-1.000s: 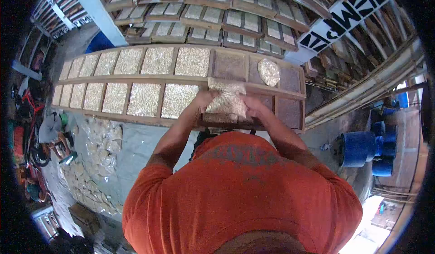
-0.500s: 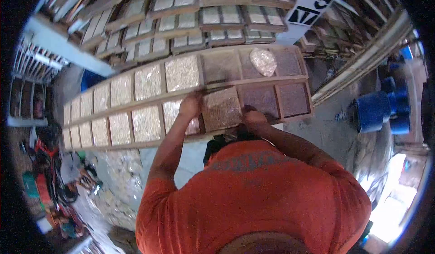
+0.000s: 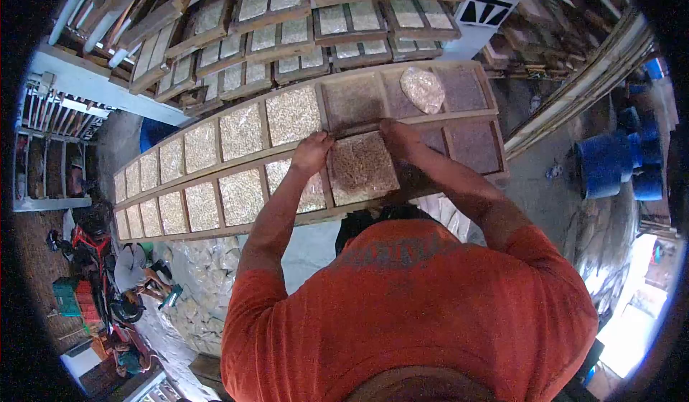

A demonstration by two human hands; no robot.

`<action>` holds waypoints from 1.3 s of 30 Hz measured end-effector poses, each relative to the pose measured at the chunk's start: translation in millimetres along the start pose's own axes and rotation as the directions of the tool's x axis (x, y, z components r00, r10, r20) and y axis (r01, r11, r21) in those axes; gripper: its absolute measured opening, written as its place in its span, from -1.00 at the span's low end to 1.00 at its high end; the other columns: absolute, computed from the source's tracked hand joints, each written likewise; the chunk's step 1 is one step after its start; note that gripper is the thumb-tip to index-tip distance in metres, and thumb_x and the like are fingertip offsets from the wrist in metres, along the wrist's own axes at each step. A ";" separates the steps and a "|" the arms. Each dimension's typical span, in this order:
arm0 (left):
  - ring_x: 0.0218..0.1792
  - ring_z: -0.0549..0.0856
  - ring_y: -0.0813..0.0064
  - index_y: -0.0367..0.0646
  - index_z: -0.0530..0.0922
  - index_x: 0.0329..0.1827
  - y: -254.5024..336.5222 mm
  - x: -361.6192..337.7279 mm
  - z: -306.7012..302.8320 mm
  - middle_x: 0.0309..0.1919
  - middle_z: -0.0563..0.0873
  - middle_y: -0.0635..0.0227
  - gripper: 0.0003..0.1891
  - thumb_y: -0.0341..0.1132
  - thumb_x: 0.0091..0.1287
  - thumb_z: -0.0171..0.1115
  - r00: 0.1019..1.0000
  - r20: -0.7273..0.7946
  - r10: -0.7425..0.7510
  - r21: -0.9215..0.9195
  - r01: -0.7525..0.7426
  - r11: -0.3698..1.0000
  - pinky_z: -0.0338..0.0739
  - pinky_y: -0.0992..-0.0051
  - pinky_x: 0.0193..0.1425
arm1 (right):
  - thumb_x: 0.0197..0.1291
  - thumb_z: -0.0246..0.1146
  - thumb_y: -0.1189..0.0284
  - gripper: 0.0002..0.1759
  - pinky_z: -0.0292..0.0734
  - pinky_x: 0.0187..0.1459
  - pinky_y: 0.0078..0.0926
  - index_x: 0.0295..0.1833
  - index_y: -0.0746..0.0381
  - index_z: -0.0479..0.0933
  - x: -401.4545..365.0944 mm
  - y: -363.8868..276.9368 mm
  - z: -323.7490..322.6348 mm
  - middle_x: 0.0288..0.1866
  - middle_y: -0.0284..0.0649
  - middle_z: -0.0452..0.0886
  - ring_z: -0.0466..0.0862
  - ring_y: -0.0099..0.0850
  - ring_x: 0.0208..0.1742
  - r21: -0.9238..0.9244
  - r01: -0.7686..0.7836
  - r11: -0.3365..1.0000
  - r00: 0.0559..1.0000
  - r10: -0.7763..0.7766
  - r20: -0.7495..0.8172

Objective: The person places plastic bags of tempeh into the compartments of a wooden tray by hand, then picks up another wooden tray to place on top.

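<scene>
A flat square pack of brown, grainy beans (image 3: 362,166) sits slightly askew over a compartment in the near row of the long wooden frame (image 3: 208,228). My left hand (image 3: 313,153) is closed at the pack's far left corner, its fingertips over the divider. At the far right corner, my right hand (image 3: 402,141) pinches the edge; its fingertips are partly hidden. Pale bean packs (image 3: 240,195) fill the compartments to the left. A loose, rounded clear bag of beans (image 3: 422,90) lies in the far row on the right.
Slatted racks with more filled trays (image 3: 280,39) stand beyond the frame. Blue drums (image 3: 599,169) are on the floor at right. Many pale bags (image 3: 204,287) lie at lower left, where another person (image 3: 133,269) sits beside a red motorbike (image 3: 93,240).
Both hands have shifted from the pack's sides to its far corners, the right one moving further away from me. The pack has turned slightly. The camera view has also shifted.
</scene>
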State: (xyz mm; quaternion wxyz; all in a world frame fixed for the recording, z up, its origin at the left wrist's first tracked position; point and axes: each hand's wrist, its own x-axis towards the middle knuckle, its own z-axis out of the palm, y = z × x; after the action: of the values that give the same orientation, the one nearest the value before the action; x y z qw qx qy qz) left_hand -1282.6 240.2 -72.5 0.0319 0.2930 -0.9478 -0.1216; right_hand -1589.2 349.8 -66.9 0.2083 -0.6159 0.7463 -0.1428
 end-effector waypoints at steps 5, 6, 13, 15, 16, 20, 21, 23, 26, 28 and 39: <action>0.19 0.70 -0.04 -0.22 0.60 0.14 24.0 -0.9 13.1 0.16 0.67 0.08 -0.61 -0.34 0.25 0.36 0.980 0.004 -0.197 -0.001 0.197 0.980 0.69 0.08 0.18 | 0.40 0.28 0.23 -0.70 0.59 -0.05 0.11 0.08 0.19 0.64 13.3 41.7 57.0 -0.09 0.14 0.73 0.74 0.12 -0.03 0.020 0.079 0.997 0.997 -0.079 -0.014; 0.15 0.72 -0.09 -0.25 0.55 0.22 34.6 -4.8 22.1 0.17 0.67 0.04 -0.51 -0.29 0.24 0.39 0.953 -0.010 -0.304 -0.179 0.298 0.938 0.69 0.04 0.16 | 0.40 0.28 0.23 -0.70 0.59 -0.05 0.11 0.08 0.19 0.64 -1.7 33.4 48.7 -0.09 0.14 0.73 0.74 0.12 -0.03 0.029 0.068 0.997 0.998 -0.069 0.007; 0.10 0.73 -0.21 -0.26 0.43 0.47 105.2 14.8 41.0 0.19 0.66 -0.21 -0.31 -0.10 0.37 0.40 0.866 -0.022 -0.500 -0.229 0.482 0.846 0.66 -0.01 0.16 | 0.37 0.33 0.14 -0.50 0.63 0.09 0.08 0.24 0.28 0.61 -27.0 -6.7 83.9 -0.02 0.15 0.75 0.76 0.06 0.08 -0.087 0.060 0.994 0.968 -0.079 -0.236; 0.13 0.71 -0.24 -0.25 0.42 0.48 95.4 50.7 9.1 0.21 0.65 -0.23 -0.33 -0.10 0.39 0.37 0.854 -0.142 -0.501 -0.503 0.373 0.779 0.66 0.01 0.18 | 0.37 0.32 0.11 -0.45 0.64 0.12 0.07 0.28 0.28 0.60 5.3 -10.0 72.6 0.04 0.16 0.75 0.77 0.05 0.10 0.208 0.028 0.978 0.964 0.029 -0.264; 0.14 0.70 -0.26 -0.25 0.42 0.48 90.7 64.3 -2.3 0.22 0.64 -0.24 -0.34 -0.10 0.41 0.36 0.838 -0.190 -0.511 -0.621 0.301 0.723 0.66 0.01 0.19 | 0.37 0.32 0.13 -0.41 0.66 0.15 0.04 0.34 0.30 0.56 34.5 -26.2 35.4 0.02 0.13 0.76 0.77 0.07 0.06 0.264 0.012 0.964 0.987 0.031 -0.158; 0.20 0.69 -0.27 -0.30 0.42 0.49 17.3 140.1 18.9 0.28 0.62 -0.26 -0.37 -0.15 0.44 0.28 0.714 -0.365 -0.598 -0.557 0.347 0.755 0.65 0.03 0.21 | 0.35 0.31 0.18 -0.37 0.66 0.18 0.04 0.40 0.34 0.50 138.8 -20.8 22.2 0.01 0.12 0.76 0.77 0.08 0.06 0.251 0.047 0.967 0.996 -0.026 -0.087; 0.25 0.67 -0.25 -0.34 0.40 0.51 -17.6 153.4 47.3 0.34 0.60 -0.26 -0.36 -0.17 0.44 0.26 0.805 -0.134 -0.578 -0.514 0.442 0.735 0.62 0.06 0.29 | 0.35 0.31 0.19 -0.37 0.65 0.18 0.05 0.40 0.36 0.49 156.5 -7.5 40.7 0.01 0.13 0.76 0.76 0.08 0.07 0.197 0.066 0.978 0.993 -0.046 -0.105; 0.31 0.65 -0.23 -0.38 0.39 0.53 -36.7 170.5 56.1 0.39 0.57 -0.25 -0.34 -0.19 0.44 0.25 0.834 0.090 -0.544 -0.456 0.521 0.722 0.60 0.08 0.37 | 0.33 0.31 0.21 -0.36 0.63 0.18 0.08 0.40 0.38 0.48 173.3 14.9 87.8 0.03 0.15 0.75 0.76 0.07 0.10 0.042 0.107 0.993 0.917 -0.083 -0.389; 0.55 0.43 -0.15 -0.45 0.34 0.57 -4.9 174.9 9.0 0.56 0.40 -0.25 -0.27 -0.10 0.47 0.19 0.764 0.232 -0.602 -0.370 0.642 0.672 0.31 0.17 0.67 | 0.31 0.35 0.19 -0.31 0.57 0.24 0.09 0.42 0.40 0.44 202.9 53.6 139.7 0.05 0.16 0.73 0.71 0.07 0.18 -0.253 0.127 0.959 0.826 -0.243 -0.508; 0.29 0.64 -0.15 -0.36 0.52 0.37 -71.6 186.5 111.3 0.19 0.66 -0.19 -0.35 -0.02 0.38 0.31 0.940 -0.143 -0.308 0.023 0.315 0.949 0.50 0.11 0.48 | 0.30 0.38 0.15 -0.25 0.53 0.30 0.08 0.44 0.39 0.40 212.2 70.2 148.0 0.06 0.15 0.72 0.67 0.07 0.23 -0.520 0.302 0.799 0.934 -0.358 -0.007; 0.63 0.02 -0.49 -0.09 0.74 0.21 1.1 107.2 8.7 0.70 0.08 0.00 -0.52 -0.17 0.21 0.41 0.911 -0.031 -0.410 0.130 0.411 0.902 0.12 -0.42 0.59 | 0.13 0.32 0.14 -0.64 0.16 0.55 0.33 -0.24 0.23 0.75 136.0 45.3 -30.5 0.09 0.10 0.65 0.49 0.14 0.33 -0.190 0.559 0.807 0.815 -0.491 0.309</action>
State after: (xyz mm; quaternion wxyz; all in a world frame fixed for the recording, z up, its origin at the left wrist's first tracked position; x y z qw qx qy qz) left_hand -1372.9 182.7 -81.8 -0.0126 0.4876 -0.8708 -0.0612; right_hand -1664.0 224.4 -79.9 0.1641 -0.8344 0.5260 -0.0141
